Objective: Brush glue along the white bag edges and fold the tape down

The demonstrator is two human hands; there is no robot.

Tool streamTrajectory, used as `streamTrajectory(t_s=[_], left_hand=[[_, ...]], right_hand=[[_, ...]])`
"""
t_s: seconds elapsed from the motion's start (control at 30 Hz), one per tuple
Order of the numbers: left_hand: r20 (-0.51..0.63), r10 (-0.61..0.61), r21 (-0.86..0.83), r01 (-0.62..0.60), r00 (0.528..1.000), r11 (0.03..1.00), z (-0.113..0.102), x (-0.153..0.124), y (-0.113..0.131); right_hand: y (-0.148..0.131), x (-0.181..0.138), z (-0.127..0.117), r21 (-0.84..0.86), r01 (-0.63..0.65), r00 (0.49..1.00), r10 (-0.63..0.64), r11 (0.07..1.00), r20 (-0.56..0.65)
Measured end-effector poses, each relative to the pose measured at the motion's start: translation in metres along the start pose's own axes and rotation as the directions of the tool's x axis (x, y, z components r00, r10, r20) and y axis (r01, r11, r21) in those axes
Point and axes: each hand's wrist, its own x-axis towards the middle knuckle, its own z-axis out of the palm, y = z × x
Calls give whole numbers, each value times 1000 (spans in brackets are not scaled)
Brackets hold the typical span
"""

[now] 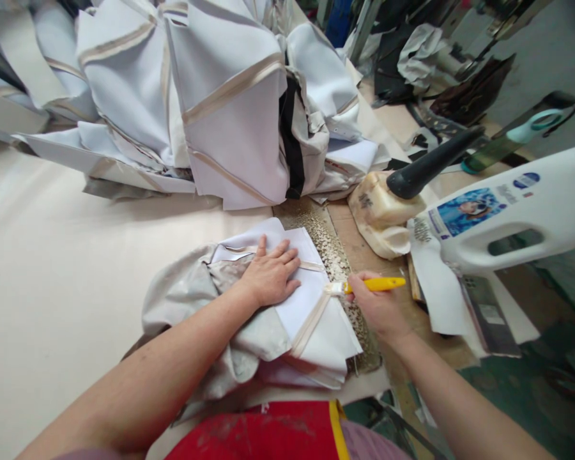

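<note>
My left hand (pixel 269 275) lies flat, fingers spread, on a folded white fabric piece (pixel 311 313) with a beige strip across it. It presses the piece down on the table near my body. My right hand (pixel 376 305) is closed round a yellow-handled brush (pixel 371 285). The brush's bristle end touches the beige strip at the fabric's right edge. A glue-crusted patch of table (pixel 326 239) runs beside the fabric.
A big heap of white fabric pieces with beige strips (pixel 220 102) fills the back of the table. A glue-stained container with a black handle (pixel 388 214) and a large white plastic jug (pixel 517 214) stand right. Cream table surface (pixel 52 268) spreads left.
</note>
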Motion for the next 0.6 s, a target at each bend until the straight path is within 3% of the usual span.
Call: streamTrajectory(t_s=[0.1, 0.27, 0.43, 0.6], left_hand=[[-4, 2, 5, -2, 1000, 1000, 1, 0, 0], [12, -11, 9, 11, 1000, 1000, 2, 0, 1], [2, -9, 22, 9, 1000, 1000, 1, 0, 3], [-9, -1, 29, 1, 1000, 1000, 2, 0, 2]], right_hand=[[3, -4, 2, -1, 9, 998, -9, 1000, -69], [1, -18, -8, -43, -59, 994, 62, 997, 87], [-9, -6, -5, -9, -49, 995, 48, 999, -86], [9, -35, 0, -49, -192, 981, 192, 980, -3]])
